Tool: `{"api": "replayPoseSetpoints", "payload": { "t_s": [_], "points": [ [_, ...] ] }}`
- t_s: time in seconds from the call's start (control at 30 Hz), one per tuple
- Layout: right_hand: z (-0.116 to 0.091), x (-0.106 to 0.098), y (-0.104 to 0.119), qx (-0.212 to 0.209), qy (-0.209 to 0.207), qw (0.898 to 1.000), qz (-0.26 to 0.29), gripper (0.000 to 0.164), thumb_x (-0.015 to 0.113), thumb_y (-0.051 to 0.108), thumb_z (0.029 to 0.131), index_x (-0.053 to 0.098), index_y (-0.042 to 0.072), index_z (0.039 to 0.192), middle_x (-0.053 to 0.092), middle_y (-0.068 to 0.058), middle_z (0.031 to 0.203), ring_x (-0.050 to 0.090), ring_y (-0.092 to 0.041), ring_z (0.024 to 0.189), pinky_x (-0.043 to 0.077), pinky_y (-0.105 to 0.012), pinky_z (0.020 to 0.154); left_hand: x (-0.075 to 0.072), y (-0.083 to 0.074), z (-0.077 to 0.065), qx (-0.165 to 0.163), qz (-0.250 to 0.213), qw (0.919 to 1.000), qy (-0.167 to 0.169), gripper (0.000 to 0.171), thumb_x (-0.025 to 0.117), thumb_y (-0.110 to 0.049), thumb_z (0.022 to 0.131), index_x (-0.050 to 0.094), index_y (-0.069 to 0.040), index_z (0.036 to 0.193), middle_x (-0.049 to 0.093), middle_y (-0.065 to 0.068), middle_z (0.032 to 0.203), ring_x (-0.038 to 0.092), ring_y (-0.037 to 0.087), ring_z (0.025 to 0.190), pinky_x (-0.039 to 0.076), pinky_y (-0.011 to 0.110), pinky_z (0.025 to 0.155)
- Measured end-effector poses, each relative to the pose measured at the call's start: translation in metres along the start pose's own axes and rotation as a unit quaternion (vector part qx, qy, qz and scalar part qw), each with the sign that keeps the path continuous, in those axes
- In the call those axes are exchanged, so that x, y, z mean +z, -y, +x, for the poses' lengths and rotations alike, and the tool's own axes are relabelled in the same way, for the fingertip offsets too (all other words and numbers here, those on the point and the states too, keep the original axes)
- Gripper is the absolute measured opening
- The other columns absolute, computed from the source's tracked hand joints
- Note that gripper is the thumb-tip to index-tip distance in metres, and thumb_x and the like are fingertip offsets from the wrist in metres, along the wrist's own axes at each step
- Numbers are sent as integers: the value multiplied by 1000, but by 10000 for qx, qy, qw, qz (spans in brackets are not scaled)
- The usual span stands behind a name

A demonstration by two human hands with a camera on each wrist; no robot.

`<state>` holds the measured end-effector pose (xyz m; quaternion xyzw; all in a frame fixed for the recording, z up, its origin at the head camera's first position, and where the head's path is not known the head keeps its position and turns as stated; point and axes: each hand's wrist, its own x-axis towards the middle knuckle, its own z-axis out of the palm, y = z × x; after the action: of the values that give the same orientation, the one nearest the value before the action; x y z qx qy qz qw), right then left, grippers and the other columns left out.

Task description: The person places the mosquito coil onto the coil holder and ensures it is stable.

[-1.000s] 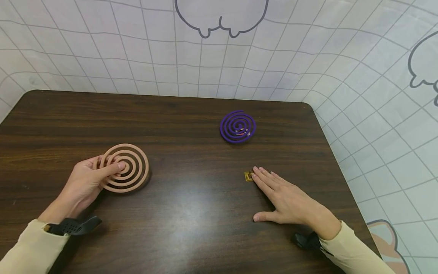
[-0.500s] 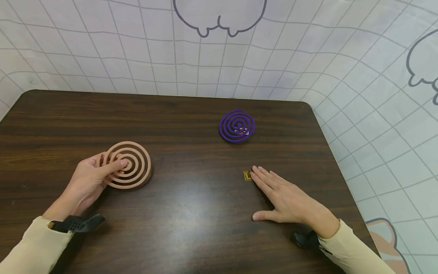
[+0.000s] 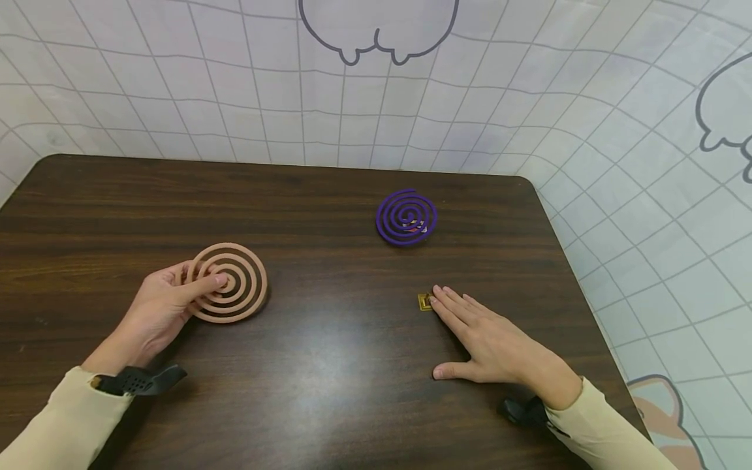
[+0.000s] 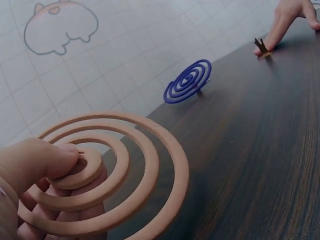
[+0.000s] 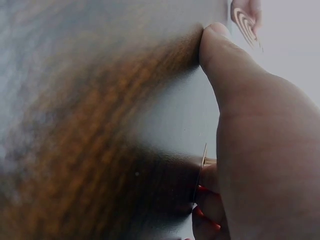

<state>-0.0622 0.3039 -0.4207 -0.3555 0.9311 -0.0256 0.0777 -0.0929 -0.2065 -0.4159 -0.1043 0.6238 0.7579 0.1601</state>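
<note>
My left hand (image 3: pixel 154 310) pinches a tan mosquito coil (image 3: pixel 264 282), thumb on its centre and fingers underneath. The coil is held over the left half of the table, and in the left wrist view its rings (image 4: pixel 181 170) spread out beyond the thumb. Flat on the table at the right lies my right hand (image 3: pixel 490 339), fingers straight and thumb spread. Its fingertips rest at the edge of a small gold coil stand (image 3: pixel 423 302). Upright prongs of that stand (image 4: pixel 260 45) show in the left wrist view.
Farther back, a purple mosquito coil (image 3: pixel 409 217) sits raised off the dark wood table (image 3: pixel 329 261); a small red and white patch shows through its rings. White grid-patterned cloth (image 3: pixel 264 98) hangs behind the table and along its right side.
My left hand has moved slightly to the right with the tan mosquito coil. The right hand stays in place by the gold stand, and the purple coil has not moved.
</note>
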Motion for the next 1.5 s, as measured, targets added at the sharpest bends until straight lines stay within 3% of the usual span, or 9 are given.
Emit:
{"api": "replayPoseSetpoints", "payload": {
  "t_s": [0.37, 0.67, 1.0, 1.23, 1.5],
  "points": [
    [-1, 1, 0, -82, -181, 9997, -130, 112, 56, 82, 87, 28, 4, 163, 25, -13, 172, 30, -28, 160, 32, -49, 128, 9, 0, 2, -9, 194, 9997, 136, 17, 75, -17, 96, 67, -11, 109, 73, -8, 90, 62, 6, 75, 50, 23, 62],
    [0, 1, 0, -41, -77, 9999, -146, 112, 55, 83, 87, 26, 5, 163, 22, -12, 173, 27, -27, 161, 30, -48, 129, 14, 2, 1, -44, 298, 9995, 116, 24, 77, -19, 95, 65, -9, 113, 69, -8, 92, 60, 6, 77, 49, 23, 63],
    [-1, 2, 0, -98, -193, 9996, -157, 111, 55, 82, 88, 28, 4, 162, 25, -13, 172, 30, -28, 160, 30, -49, 128, 17, 5, 1, -48, 149, 9996, 215, 26, 76, -18, 96, 63, -8, 116, 72, -8, 96, 69, 4, 85, 59, 20, 74],
    [-1, 2, -1, 15, -10, 9999, -101, 110, 55, 81, 89, 24, 6, 164, 21, -11, 174, 25, -25, 161, 27, -48, 130, 22, 6, 2, -34, 185, 9996, 228, 26, 77, -18, 95, 64, -7, 115, 72, -8, 96, 68, 3, 85, 58, 19, 73],
    [-1, 3, -1, -45, -124, 9998, -133, 110, 54, 82, 89, 26, 6, 163, 23, -11, 173, 27, -26, 161, 29, -48, 129, 28, 6, 3, -128, 300, 9991, 260, 29, 77, -21, 95, 62, -7, 115, 72, -8, 96, 66, 3, 83, 55, 19, 68]
  ]
}}
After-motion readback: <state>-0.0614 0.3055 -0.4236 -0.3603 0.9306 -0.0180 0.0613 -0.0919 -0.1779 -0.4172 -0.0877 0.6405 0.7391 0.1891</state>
